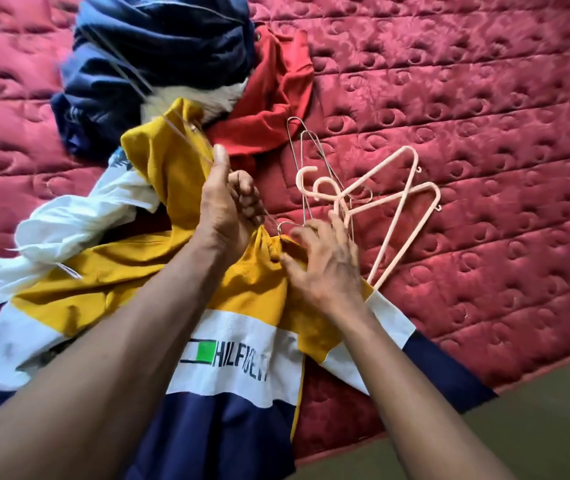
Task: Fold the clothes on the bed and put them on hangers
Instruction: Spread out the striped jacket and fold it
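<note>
A yellow, white and navy striped shirt [127, 278] lies spread on the red quilted bed [467, 116]. My left hand [228, 206] grips a thin wire hanger [186, 135] whose wire runs up under the shirt's yellow collar. My right hand [325, 265] pinches the yellow collar fabric by the hanger's hook, its fingers also touching the hangers beside it. Two pink plastic hangers [394, 202] and thin wire hangers [306, 157] lie just right of my hands.
A pile of clothes sits at the back: a navy garment [145, 64], a red garment [276, 95] and a white garment [79, 216] at the left. The bed edge runs along the lower right, with olive floor [536, 420] beyond it.
</note>
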`<action>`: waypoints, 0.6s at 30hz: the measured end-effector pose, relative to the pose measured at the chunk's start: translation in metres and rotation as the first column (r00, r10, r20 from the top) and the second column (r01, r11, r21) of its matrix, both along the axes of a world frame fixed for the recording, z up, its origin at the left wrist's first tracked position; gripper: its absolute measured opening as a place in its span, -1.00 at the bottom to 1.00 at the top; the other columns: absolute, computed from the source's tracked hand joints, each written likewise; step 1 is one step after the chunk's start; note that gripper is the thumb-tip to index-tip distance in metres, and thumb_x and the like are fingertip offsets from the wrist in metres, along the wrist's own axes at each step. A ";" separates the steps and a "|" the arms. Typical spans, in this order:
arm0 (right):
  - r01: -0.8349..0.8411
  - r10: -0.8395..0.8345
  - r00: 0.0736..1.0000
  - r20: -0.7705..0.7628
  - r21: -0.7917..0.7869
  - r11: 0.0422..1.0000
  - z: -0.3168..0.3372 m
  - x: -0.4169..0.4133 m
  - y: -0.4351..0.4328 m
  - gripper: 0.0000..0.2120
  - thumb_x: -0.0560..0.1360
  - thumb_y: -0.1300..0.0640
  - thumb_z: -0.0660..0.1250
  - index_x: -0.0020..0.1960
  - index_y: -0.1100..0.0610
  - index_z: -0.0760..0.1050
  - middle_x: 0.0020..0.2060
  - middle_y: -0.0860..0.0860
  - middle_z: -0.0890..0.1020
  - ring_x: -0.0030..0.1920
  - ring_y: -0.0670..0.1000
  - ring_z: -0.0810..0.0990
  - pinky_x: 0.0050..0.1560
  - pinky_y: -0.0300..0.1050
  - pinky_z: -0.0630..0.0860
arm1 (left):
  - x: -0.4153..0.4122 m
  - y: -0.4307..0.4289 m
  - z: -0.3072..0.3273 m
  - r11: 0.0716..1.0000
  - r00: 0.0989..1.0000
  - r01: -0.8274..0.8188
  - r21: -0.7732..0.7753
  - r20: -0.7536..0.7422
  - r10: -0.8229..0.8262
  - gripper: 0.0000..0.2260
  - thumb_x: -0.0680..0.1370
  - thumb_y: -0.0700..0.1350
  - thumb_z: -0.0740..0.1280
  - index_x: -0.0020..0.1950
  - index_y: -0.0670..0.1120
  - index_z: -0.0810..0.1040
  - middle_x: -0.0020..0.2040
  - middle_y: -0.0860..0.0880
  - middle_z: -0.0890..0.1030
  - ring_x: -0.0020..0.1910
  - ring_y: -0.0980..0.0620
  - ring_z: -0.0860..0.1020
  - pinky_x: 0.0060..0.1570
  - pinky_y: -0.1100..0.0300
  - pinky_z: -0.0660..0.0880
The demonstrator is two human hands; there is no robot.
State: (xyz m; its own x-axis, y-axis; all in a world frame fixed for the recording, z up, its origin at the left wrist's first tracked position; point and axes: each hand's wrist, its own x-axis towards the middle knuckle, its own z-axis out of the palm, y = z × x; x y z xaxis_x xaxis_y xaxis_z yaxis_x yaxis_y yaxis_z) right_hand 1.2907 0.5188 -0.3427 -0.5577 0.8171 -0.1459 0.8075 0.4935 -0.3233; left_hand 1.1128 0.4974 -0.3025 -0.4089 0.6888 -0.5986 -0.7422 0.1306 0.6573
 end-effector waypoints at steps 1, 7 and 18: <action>-0.048 0.044 0.997 0.070 0.051 0.998 -0.004 0.002 -0.004 -0.63 0.50 -0.18 0.35 0.25 -0.07 0.55 0.20 -0.07 0.55 0.43 0.13 0.38 0.32 0.12 0.34 | 0.001 -0.003 -0.003 0.999 0.999 -0.030 -0.029 -0.012 0.030 -0.39 0.68 0.38 0.02 -0.40 -0.02 0.26 -0.47 0.01 0.20 -0.50 0.05 0.15 -0.44 0.22 0.12; 0.223 -0.226 0.974 -0.029 -0.071 0.972 -0.006 0.011 0.012 -0.79 0.53 0.07 0.41 0.13 -0.10 0.70 -0.02 0.08 0.71 0.14 0.17 0.56 0.18 0.09 0.41 | 0.018 -0.022 -0.022 0.994 0.992 -0.089 -0.070 0.085 0.095 -0.37 0.67 0.39 -0.05 -0.44 0.01 0.19 -0.50 0.02 0.16 -0.52 0.06 0.13 -0.46 0.28 0.15; 0.436 -0.449 0.884 -0.130 -0.118 0.892 0.005 -0.001 0.019 -0.71 0.50 0.20 0.34 0.15 -0.02 0.70 0.09 0.06 0.71 0.23 0.16 0.54 0.31 0.07 0.43 | 0.047 -0.028 -0.012 0.979 0.991 0.111 -0.169 0.087 -0.097 -0.41 0.69 0.36 -0.04 -0.39 0.02 0.18 -0.50 0.04 0.18 -0.58 0.09 0.14 -0.47 0.29 0.11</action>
